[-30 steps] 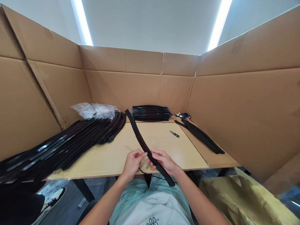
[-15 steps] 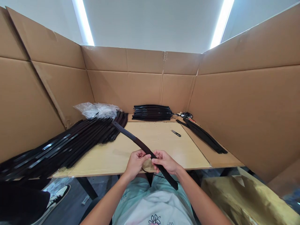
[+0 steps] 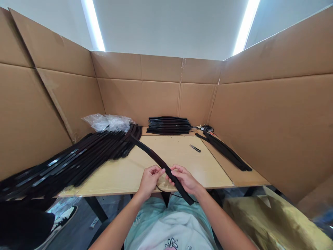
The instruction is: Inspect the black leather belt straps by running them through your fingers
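Both hands hold one long, curved black strip [image 3: 152, 155] just above the near edge of the light wooden table [image 3: 122, 173]. My left hand [image 3: 149, 180] pinches the strip near its middle with fingertips closed. My right hand [image 3: 183, 178] wraps around it a little lower. The strip's far end points up-left toward a big pile of similar black strips [image 3: 75, 159] lying on the table's left side. Its near end hangs past the table edge over my lap. A thin black cord [image 3: 166, 191] dangles below my hands.
A neat stack of black strips [image 3: 168, 125] lies at the back centre, a few more strips [image 3: 225, 150] on the right. Small snips [image 3: 195, 148] rest on the table. Crumpled clear plastic [image 3: 108, 121] sits back left. Cardboard walls [image 3: 273, 118] enclose the table. Someone's shoe [image 3: 61, 217] shows lower left.
The strip's far end swung left and lower, from pointing toward the back to pointing at the left pile. My hands stayed at the table edge, shifting grip slightly.
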`<state>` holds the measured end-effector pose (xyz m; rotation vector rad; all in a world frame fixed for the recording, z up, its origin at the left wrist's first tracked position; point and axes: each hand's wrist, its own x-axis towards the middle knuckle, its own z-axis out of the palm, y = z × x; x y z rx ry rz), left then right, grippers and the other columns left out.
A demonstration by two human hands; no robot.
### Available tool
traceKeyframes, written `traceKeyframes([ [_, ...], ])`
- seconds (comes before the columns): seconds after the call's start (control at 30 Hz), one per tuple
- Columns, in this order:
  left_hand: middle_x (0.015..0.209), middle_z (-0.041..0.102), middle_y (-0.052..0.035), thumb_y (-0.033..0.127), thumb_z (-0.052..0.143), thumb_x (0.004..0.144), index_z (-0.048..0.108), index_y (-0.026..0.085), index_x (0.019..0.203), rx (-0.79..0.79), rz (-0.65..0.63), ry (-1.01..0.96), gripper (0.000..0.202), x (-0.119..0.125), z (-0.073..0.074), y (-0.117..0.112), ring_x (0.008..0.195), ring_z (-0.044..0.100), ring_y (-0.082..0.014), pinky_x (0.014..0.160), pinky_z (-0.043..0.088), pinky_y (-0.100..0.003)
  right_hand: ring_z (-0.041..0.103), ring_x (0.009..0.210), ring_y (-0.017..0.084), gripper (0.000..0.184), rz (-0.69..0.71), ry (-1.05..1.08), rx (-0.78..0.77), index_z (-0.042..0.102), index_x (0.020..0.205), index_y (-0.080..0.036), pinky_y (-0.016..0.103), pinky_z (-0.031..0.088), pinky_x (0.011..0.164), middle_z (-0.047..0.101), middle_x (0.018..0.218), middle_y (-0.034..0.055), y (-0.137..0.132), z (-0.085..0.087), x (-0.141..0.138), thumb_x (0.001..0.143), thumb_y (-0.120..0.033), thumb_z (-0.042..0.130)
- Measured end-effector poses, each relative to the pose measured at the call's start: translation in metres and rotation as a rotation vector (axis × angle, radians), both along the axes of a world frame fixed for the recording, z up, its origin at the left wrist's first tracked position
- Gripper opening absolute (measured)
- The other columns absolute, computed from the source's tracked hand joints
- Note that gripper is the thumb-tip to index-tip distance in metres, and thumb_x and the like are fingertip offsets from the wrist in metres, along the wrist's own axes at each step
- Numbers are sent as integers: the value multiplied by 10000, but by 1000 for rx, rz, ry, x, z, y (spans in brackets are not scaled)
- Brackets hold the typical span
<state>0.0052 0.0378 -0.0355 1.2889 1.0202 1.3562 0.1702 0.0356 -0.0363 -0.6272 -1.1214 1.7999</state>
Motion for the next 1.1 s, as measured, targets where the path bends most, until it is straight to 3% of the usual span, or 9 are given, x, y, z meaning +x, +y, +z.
traceKeyframes([
  [0.2,566,619,11,337,799,539,648,133,613,-44,-186,-104,264,-1,2,1,559,532,-127,527,378,-209,586,584,96,408,52,-60,77,645,951,-152,217,469,553,681,710,4,5,-7,2,594,-237,821],
  [0.27,598,641,-3,312,808,519,665,125,637,-48,-203,-101,264,-2,2,1,581,542,-138,540,386,-217,573,564,88,426,67,-101,64,668,920,-134,207,472,525,667,693,-10,6,-7,2,537,-199,843],
  [0.4,553,579,14,355,799,524,637,118,618,-51,-182,-59,302,-3,0,1,511,456,-102,477,321,-203,536,481,62,341,72,-158,45,623,740,-121,185,474,462,620,608,-50,6,-9,0,496,-178,855],
  [0.53,449,392,79,417,780,543,524,142,518,-60,-146,-20,377,-3,-1,1,426,281,-53,414,195,-190,570,444,86,433,96,-157,93,483,753,-169,185,472,409,617,575,-69,5,-11,-1,527,-223,849],
  [0.67,429,319,98,434,781,543,463,158,492,-56,-148,-10,424,-3,-1,1,409,210,-41,401,135,-192,589,414,105,466,120,-163,127,391,775,-201,164,415,371,682,608,-9,5,-9,-1,610,-336,805],
  [0.8,415,308,103,446,777,552,456,163,497,-61,-129,-67,432,-2,-1,1,393,201,-37,396,121,-193,611,471,109,373,78,-101,45,424,760,-191,181,434,431,706,676,45,3,-2,0,727,-452,689],
  [0.97,416,357,88,449,789,534,527,145,502,-75,-54,-126,402,-1,-1,1,399,210,-39,394,136,-198,630,573,113,309,29,-39,14,507,769,-175,215,465,556,708,750,43,1,1,1,674,-327,758],
  [1.1,415,386,76,445,793,529,569,136,494,-63,-9,-108,383,1,2,0,407,220,-43,395,137,-202,612,604,111,297,32,-22,40,562,826,-170,247,478,602,694,767,31,2,-4,2,669,-317,767],
])
